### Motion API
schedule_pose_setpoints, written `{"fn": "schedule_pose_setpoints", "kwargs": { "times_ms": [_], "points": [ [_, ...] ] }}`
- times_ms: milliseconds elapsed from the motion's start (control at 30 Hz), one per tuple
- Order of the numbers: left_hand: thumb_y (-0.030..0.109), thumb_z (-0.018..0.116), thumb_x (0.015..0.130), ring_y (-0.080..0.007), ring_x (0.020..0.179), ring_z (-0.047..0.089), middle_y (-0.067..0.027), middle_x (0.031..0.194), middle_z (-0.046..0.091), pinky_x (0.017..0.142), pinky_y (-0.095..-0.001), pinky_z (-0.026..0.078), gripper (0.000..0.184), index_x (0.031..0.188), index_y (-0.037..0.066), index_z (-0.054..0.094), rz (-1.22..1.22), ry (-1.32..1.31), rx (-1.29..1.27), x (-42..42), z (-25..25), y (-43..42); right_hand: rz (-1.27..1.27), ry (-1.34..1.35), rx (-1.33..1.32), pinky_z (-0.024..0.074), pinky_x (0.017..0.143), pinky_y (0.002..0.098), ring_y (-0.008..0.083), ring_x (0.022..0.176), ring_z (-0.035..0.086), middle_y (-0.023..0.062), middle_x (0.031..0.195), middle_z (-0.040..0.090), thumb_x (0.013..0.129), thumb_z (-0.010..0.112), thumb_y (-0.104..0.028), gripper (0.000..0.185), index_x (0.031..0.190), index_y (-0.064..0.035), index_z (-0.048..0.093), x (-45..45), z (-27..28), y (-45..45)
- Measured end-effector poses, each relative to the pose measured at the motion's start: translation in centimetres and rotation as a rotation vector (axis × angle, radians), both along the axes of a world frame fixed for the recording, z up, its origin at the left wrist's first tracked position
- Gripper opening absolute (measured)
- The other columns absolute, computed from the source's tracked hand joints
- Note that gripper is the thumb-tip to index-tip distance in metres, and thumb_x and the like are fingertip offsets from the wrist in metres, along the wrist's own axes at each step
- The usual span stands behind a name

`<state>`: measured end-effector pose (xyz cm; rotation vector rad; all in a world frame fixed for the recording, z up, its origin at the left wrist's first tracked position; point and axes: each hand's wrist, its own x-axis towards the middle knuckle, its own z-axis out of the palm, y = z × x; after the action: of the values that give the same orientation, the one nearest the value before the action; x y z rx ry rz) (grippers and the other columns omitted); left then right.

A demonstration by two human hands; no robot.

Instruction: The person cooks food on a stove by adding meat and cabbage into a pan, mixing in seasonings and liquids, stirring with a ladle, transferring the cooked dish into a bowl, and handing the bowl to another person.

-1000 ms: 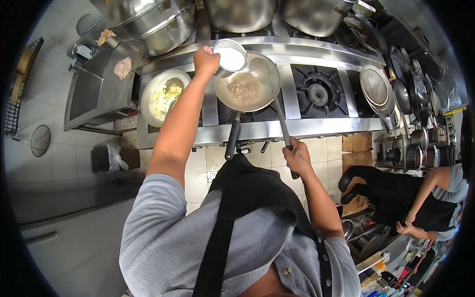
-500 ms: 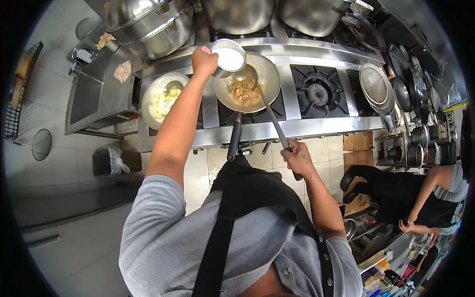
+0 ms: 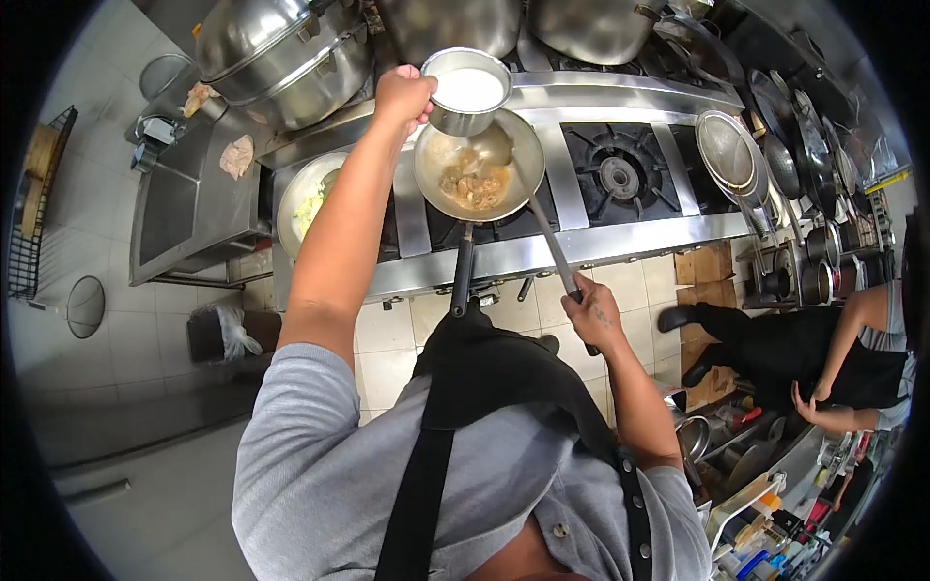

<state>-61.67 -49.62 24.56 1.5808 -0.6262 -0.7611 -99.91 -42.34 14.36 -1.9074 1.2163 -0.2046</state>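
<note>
My left hand (image 3: pixel 405 99) is closed on the rim of a round metal container (image 3: pixel 465 122) filled with white liquid (image 3: pixel 469 89). It is held above the far edge of a frying pan (image 3: pixel 531 165), tilted little if at all. My right hand (image 3: pixel 593 315) is wrapped round the long handle of a ladle (image 3: pixel 554 242). The ladle's bowl (image 3: pixel 493 145) rests inside the pan, beside browned pieces of food (image 3: pixel 475 186) in some liquid. The pan's black handle (image 3: pixel 463 266) points toward my body, untouched. My left forearm partly hides a second pan (image 3: pixel 288 208) with pale green food.
An unused burner (image 3: pixel 620 176) lies right of the pan. Large steel pots (image 3: pixel 450 24) line the back. Strainers (image 3: pixel 727 155) sit at the stove's right end, and a sink (image 3: pixel 167 218) at left. Another person in a black apron (image 3: pixel 794 353) stands at right.
My left hand has moved the metal container slightly right and away from me. The ladle's bowl has shifted a little within the pan. The other person's hands and feet have moved.
</note>
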Motion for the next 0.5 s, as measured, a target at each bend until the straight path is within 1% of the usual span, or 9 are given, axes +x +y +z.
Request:
{"fn": "schedule_pose_setpoints", "kwargs": {
  "times_ms": [67,100,200,233,300,367,467,500],
  "points": [
    [-0.002,0.058,0.07,-0.0093,0.042,0.039,0.0005,0.058,0.04,0.034,-0.0252,0.026,0.025,0.065,0.012,0.038,-0.021,0.003,-0.02,-0.5,0.7,0.0,-0.017,0.038,-0.154,0.0464,0.06,0.0381,0.0334,0.06,0.059,0.0198,0.066,0.059,0.075,0.06,-0.014,0.037,0.109,0.0017,0.059,0.5,-1.3,-0.3],
    [-0.002,0.058,0.07,-0.0092,0.042,0.039,0.0006,0.058,0.04,0.034,-0.0252,0.026,0.025,0.064,0.012,0.037,-0.026,0.008,-0.026,-0.8,1.1,0.1,-0.008,0.016,-0.177,0.0463,0.06,0.0383,0.0322,0.061,0.06,0.0201,0.065,0.059,0.075,0.06,-0.014,0.034,0.106,0.001,0.06,0.8,-1.8,-0.5],
    [-0.002,0.058,0.07,-0.0091,0.042,0.038,0.0011,0.057,0.039,0.034,-0.0252,0.026,0.026,0.063,0.012,0.037,-0.02,0.01,-0.024,-1.0,1.0,0.2,-0.039,-0.091,0.1,0.0463,0.059,0.0389,0.0323,0.062,0.061,0.0211,0.066,0.059,0.075,0.06,-0.013,0.032,0.104,0.0012,0.061,1.5,-3.4,-0.6],
    [-0.002,0.058,0.069,-0.009,0.042,0.038,0.0012,0.056,0.039,0.034,-0.0252,0.025,0.026,0.063,0.012,0.037,-0.015,0.008,-0.022,-0.9,0.9,0.2,-0.047,-0.111,0.293,0.0461,0.059,0.0389,0.0311,0.059,0.059,0.0209,0.065,0.059,0.075,0.06,-0.013,0.033,0.104,0.0019,0.061,1.8,-0.3,-0.2],
    [-0.002,0.058,0.069,-0.009,0.041,0.038,0.0011,0.056,0.04,0.033,-0.0253,0.025,0.026,0.063,0.012,0.038,-0.008,-0.001,-0.018,-0.5,0.9,0.3,-0.039,-0.167,0.101,0.0456,0.058,0.0394,0.0303,0.058,0.058,0.0201,0.063,0.058,0.076,0.059,-0.014,0.031,0.102,0.0023,0.06,0.5,-2.2,0.4],
    [-0.002,0.058,0.069,-0.009,0.041,0.038,0.001,0.056,0.04,0.033,-0.0253,0.025,0.025,0.063,0.012,0.038,0.003,-0.003,-0.023,-0.3,0.6,0.9,-0.013,-0.052,0.055,0.0452,0.059,0.0419,0.0318,0.061,0.061,0.0206,0.064,0.058,0.076,0.059,-0.015,0.026,0.095,0.0028,0.06,0.3,-0.2,0.6],
    [-0.002,0.058,0.069,-0.009,0.041,0.038,0.0009,0.056,0.04,0.033,-0.0253,0.025,0.025,0.063,0.012,0.038,0.017,-0.014,-0.039,0.1,0.5,1.4,-0.013,-0.011,-0.181,0.0445,0.058,0.041,0.0285,0.058,0.06,0.0188,0.061,0.057,0.075,0.058,-0.014,0.024,0.091,0.0029,0.059,0.8,-1.7,-0.2],
    [-0.002,0.058,0.07,-0.009,0.041,0.038,0.0008,0.056,0.04,0.033,-0.0252,0.025,0.025,0.063,0.012,0.038,0.021,-0.022,-0.034,0.3,0.4,1.5,-0.01,-0.018,-0.168,0.0436,0.055,0.038,0.0236,0.054,0.056,0.0154,0.058,0.054,0.074,0.058,-0.013,0.024,0.092,0.0025,0.059,0.7,-3.2,-0.5]
  ]
}}
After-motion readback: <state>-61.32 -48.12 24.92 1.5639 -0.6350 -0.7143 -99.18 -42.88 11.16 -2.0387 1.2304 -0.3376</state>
